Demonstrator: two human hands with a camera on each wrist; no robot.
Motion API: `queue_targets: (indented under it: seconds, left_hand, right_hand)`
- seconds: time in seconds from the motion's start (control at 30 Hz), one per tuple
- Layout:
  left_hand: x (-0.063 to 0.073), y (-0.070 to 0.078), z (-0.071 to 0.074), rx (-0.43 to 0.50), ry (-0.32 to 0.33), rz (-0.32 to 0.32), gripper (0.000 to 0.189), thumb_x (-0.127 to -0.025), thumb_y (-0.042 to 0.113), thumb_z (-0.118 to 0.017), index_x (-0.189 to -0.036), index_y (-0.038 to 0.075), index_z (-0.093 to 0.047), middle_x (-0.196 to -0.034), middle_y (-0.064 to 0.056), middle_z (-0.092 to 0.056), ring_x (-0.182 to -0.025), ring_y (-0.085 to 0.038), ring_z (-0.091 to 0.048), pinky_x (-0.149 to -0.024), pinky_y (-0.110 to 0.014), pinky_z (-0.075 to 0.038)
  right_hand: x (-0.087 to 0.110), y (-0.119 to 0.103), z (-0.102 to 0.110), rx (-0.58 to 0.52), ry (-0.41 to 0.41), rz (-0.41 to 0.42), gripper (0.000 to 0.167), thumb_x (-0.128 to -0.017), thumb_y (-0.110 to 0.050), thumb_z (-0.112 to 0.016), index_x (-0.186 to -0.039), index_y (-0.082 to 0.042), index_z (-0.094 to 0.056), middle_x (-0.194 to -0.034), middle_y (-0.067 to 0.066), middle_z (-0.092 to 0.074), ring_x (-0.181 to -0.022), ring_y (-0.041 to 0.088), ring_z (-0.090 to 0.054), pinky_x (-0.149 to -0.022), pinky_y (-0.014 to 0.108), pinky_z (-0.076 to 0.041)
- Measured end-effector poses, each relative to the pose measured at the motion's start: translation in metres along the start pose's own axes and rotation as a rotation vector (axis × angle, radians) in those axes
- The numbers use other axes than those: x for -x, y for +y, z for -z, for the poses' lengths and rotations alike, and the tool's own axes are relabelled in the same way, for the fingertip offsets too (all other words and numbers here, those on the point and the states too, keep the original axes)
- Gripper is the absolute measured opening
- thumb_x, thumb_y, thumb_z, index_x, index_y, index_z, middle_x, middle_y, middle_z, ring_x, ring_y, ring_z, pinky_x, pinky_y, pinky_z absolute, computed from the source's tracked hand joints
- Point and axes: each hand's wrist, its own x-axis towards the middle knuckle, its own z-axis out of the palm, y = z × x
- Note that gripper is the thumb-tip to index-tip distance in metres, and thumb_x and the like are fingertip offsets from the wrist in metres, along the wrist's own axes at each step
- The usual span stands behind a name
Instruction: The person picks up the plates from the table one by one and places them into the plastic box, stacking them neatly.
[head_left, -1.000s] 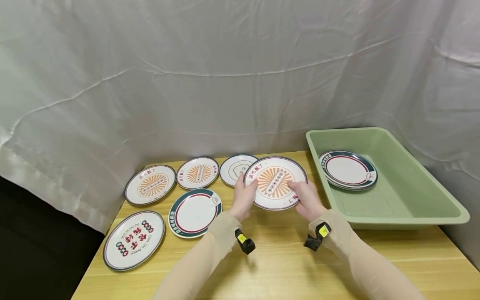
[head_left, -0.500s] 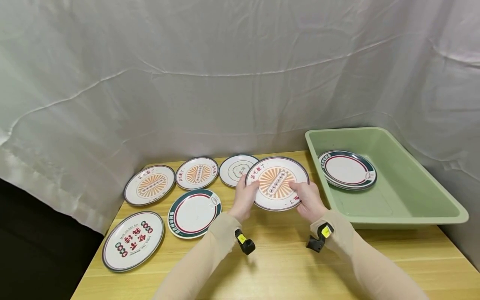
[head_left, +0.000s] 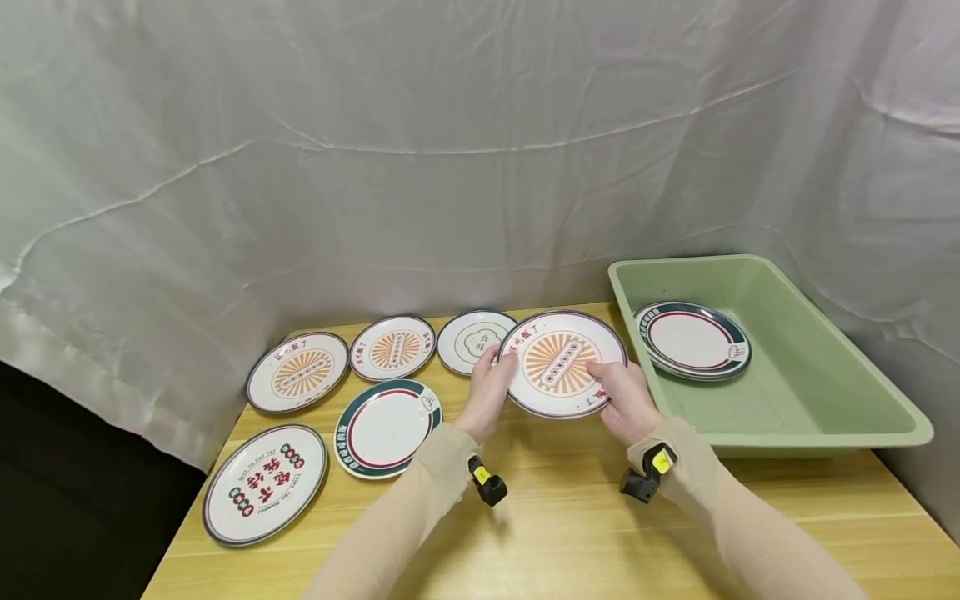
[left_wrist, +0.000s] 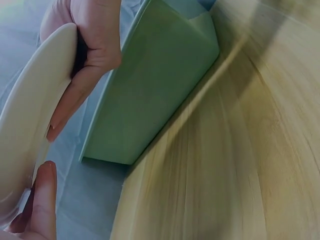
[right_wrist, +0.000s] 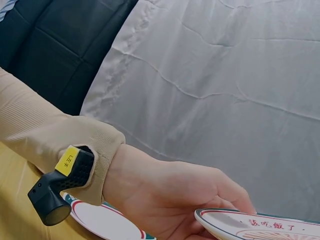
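In the head view a white plate (head_left: 564, 364) with an orange sunburst is held above the table, face up and slightly tilted. My left hand (head_left: 486, 393) grips its left rim, and my right hand (head_left: 627, 402) pinches the right side with the thumb on top. In the left wrist view the right hand (left_wrist: 95, 45) has its fingers under the plate (left_wrist: 30, 115); fingertips of the left hand (left_wrist: 42, 205) touch the underside. The right wrist view shows the left hand (right_wrist: 170, 190) at the rim of the plate (right_wrist: 265, 227).
A green tub (head_left: 855, 375) at the right holds stacked green-rimmed plates (head_left: 690, 335). Left on the wooden table (head_left: 555, 517) lie a green-rimmed plate (head_left: 386, 429), a red-lettered plate (head_left: 262, 483), sunburst plates (head_left: 300, 371) and a small plate (head_left: 457, 342). A grey curtain hangs behind.
The held plate has shifted slightly to the right, with the right hand moving right along with it. My left hand stays nearly in place, its thumb now nearer the plate's rim.
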Motion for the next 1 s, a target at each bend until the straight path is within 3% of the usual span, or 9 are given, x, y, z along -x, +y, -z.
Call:
queue_targets:
  seconds: [0.1, 0.17, 0.23, 0.37, 0.47, 0.6, 0.73, 0.83, 1.0]
  left_hand:
    - [-0.001, 0.001, 0.0, -0.001, 0.01, -0.007, 0.044, -0.1, 0.027, -0.049, -0.139, 0.008, -0.054, -0.123, -0.012, -0.067, -0.089, -0.008, -0.061, -0.09, -0.023, -0.052]
    - [-0.003, 0.0, 0.0, 0.022, 0.007, -0.001, 0.042, -0.1, 0.025, -0.049, -0.138, 0.007, -0.054, -0.115, -0.013, -0.068, -0.074, -0.006, -0.059, -0.071, -0.019, -0.051]
    - [-0.004, 0.0, 0.0, 0.051, 0.004, 0.007, 0.042, -0.101, 0.024, -0.049, -0.139, 0.007, -0.053, -0.112, -0.013, -0.068, -0.069, -0.004, -0.058, -0.063, -0.018, -0.05]
    - [-0.005, 0.0, -0.001, 0.075, -0.006, 0.014, 0.042, -0.102, 0.024, -0.049, -0.141, 0.01, -0.052, -0.116, -0.013, -0.067, -0.074, -0.005, -0.06, -0.066, -0.019, -0.053]
    - [-0.005, 0.001, -0.002, 0.064, -0.015, -0.002, 0.041, -0.102, 0.025, -0.049, -0.141, 0.013, -0.052, -0.118, -0.016, -0.068, -0.079, -0.006, -0.062, -0.07, -0.021, -0.055]
    - [-0.005, 0.003, -0.005, 0.051, -0.036, -0.037, 0.04, -0.103, 0.024, -0.047, -0.141, 0.013, -0.051, -0.121, -0.019, -0.07, -0.08, -0.007, -0.063, -0.072, -0.023, -0.057]
    - [-0.006, 0.006, -0.009, 0.019, -0.058, -0.058, 0.043, -0.105, 0.024, -0.044, -0.146, 0.009, -0.046, -0.124, -0.022, -0.069, -0.078, -0.006, -0.062, -0.074, -0.023, -0.056]
    - [-0.006, 0.007, -0.014, -0.019, -0.061, -0.083, 0.044, -0.106, 0.024, -0.043, -0.147, 0.008, -0.044, -0.121, -0.023, -0.069, -0.079, -0.007, -0.062, -0.075, -0.023, -0.056]
    - [-0.005, 0.008, -0.022, -0.032, -0.063, -0.151, 0.04, -0.106, 0.022, -0.044, -0.144, 0.009, -0.049, -0.114, -0.021, -0.07, -0.093, -0.016, -0.068, -0.086, -0.029, -0.062]
  right_hand:
    - [0.0, -0.002, 0.001, -0.012, 0.0, 0.001, 0.056, -0.1, 0.001, -0.046, -0.153, 0.006, -0.029, -0.09, -0.007, -0.064, -0.079, -0.001, -0.067, -0.08, 0.014, -0.059]
    - [-0.001, -0.003, 0.002, -0.018, 0.004, -0.001, 0.057, -0.1, 0.001, -0.046, -0.154, 0.006, -0.028, -0.091, -0.007, -0.064, -0.079, -0.002, -0.067, -0.081, 0.014, -0.059]
    - [-0.001, -0.004, 0.004, -0.019, 0.006, -0.002, 0.057, -0.101, 0.001, -0.046, -0.154, 0.005, -0.027, -0.092, -0.007, -0.063, -0.079, -0.002, -0.067, -0.082, 0.014, -0.058]
    - [-0.002, -0.008, 0.007, -0.021, 0.015, -0.003, 0.057, -0.101, 0.0, -0.045, -0.155, 0.006, -0.025, -0.102, -0.002, -0.064, -0.079, -0.003, -0.067, -0.084, 0.013, -0.058]
    - [-0.002, -0.011, 0.008, -0.027, 0.027, 0.0, 0.058, -0.101, 0.0, -0.045, -0.155, 0.007, -0.024, -0.126, 0.009, -0.06, -0.08, -0.005, -0.066, -0.087, 0.012, -0.057]
    - [-0.002, -0.014, 0.011, -0.053, 0.035, 0.008, 0.059, -0.101, 0.002, -0.042, -0.156, 0.006, -0.021, -0.153, 0.017, -0.042, -0.081, -0.006, -0.065, -0.092, 0.013, -0.055]
    - [-0.002, -0.019, 0.014, -0.067, 0.023, 0.011, 0.06, -0.102, 0.002, -0.04, -0.158, 0.003, -0.017, -0.16, 0.017, -0.035, -0.11, 0.003, -0.064, -0.097, 0.013, -0.052]
    - [-0.002, -0.023, 0.017, -0.073, 0.011, 0.02, 0.061, -0.103, 0.001, -0.038, -0.159, 0.001, -0.015, -0.163, 0.016, -0.032, -0.132, 0.009, -0.052, -0.1, 0.012, -0.05]
    - [0.0, -0.031, 0.024, -0.092, 0.006, 0.024, 0.06, -0.104, 0.001, -0.037, -0.16, -0.001, -0.015, -0.164, 0.012, -0.03, -0.141, 0.01, -0.045, -0.103, 0.013, -0.049]
